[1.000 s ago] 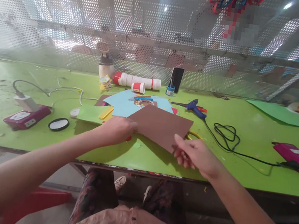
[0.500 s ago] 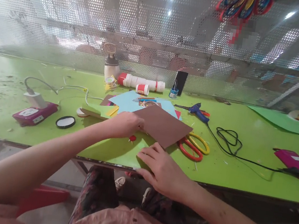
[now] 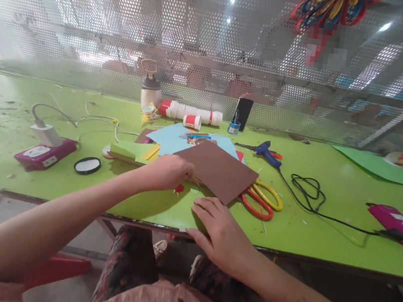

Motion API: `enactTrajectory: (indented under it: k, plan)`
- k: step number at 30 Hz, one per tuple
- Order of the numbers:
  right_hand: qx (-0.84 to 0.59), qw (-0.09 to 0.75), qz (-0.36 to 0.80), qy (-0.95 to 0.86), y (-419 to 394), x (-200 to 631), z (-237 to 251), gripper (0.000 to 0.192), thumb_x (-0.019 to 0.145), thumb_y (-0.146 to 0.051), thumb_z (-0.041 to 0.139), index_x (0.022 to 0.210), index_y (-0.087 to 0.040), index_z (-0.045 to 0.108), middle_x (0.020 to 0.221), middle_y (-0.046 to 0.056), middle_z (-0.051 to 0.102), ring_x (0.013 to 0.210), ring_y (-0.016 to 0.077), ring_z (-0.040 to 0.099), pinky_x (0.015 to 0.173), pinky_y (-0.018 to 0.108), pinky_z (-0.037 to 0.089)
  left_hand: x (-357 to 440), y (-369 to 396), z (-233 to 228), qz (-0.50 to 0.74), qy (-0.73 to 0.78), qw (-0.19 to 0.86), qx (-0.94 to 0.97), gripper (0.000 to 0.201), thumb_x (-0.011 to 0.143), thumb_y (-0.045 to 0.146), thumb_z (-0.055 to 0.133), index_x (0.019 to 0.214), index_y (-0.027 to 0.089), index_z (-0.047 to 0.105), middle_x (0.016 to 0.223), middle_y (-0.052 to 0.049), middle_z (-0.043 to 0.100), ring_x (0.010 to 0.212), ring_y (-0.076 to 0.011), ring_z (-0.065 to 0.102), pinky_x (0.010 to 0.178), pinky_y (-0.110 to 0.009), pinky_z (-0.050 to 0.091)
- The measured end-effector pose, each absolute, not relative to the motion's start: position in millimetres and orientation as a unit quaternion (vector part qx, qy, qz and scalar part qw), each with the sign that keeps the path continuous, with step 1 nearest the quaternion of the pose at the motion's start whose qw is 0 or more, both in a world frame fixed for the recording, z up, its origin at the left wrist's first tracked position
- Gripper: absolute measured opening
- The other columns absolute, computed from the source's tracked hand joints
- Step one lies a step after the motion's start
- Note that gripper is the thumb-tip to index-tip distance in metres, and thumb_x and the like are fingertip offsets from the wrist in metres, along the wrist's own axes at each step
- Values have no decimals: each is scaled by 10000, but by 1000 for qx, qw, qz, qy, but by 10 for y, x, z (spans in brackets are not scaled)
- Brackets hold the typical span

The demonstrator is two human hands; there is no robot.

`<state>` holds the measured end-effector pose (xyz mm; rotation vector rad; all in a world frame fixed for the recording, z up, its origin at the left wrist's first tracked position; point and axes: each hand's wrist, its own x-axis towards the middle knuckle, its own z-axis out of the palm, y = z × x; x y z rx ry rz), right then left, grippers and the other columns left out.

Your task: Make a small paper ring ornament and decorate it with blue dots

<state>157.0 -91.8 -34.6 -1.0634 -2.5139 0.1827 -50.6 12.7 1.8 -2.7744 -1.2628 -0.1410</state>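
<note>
Count: one brown card sheet, one pair of scissors, one glue gun, two magenta boxes, one light-blue sheet. Brown sheet lies mid-table, over the scissors' handles. Left hand reaches forward, fingers closed on the sheet's left edge, lifting it slightly. Right hand lies palm-down at the table's near edge, fingers spread flat, holding nothing, fingertips just short of the sheet's near corner. Open green surface right of the scissors, up to the black cord.
</note>
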Motion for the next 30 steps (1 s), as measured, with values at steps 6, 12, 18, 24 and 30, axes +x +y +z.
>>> enactTrajectory:
  k: [6,12,18,24,30]
  plan:
    - [-392,195,68,-897,-944,1589,-356,411,925,-370,600,1218,-83,624,1311,189,616,1242,324,520,1075,532,442,-509,82,-24,-46,-408,58,-910,113,805,123,556,792,188,647,734,-48,695,647,-189,632,569,-263,391]
    - [-414,195,54,-888,-934,1494,-310,484,897,-438,623,1260,-118,627,1321,176,621,1230,351,539,1000,560,502,-519,-39,-77,-68,-395,85,-912,143,759,57,538,776,180,608,711,-51,666,638,-205,626,550,-277,395]
    - [-421,196,54,-884,-923,1529,-404,479,906,-429,602,1287,-140,633,1382,186,594,1296,362,517,1038,574,478,-524,-123,-209,-83,-383,90,-916,151,826,58,503,778,184,571,740,-53,641,676,-199,618,591,-291,443]
    - [-366,295,50,-881,-1016,1637,-459,281,885,-255,603,1132,-160,695,1231,174,688,1161,321,637,975,464,555,-497,-183,-265,-75,-374,101,-919,131,870,83,499,815,171,579,764,-68,636,700,-222,607,631,-333,485]
    - [-457,422,84,-778,-1011,2079,-472,180,908,-241,562,1022,-259,700,957,85,755,850,248,737,726,336,623,-486,-223,-270,-66,-366,101,-923,125,827,62,514,826,163,587,831,-93,647,768,-244,611,683,-364,513]
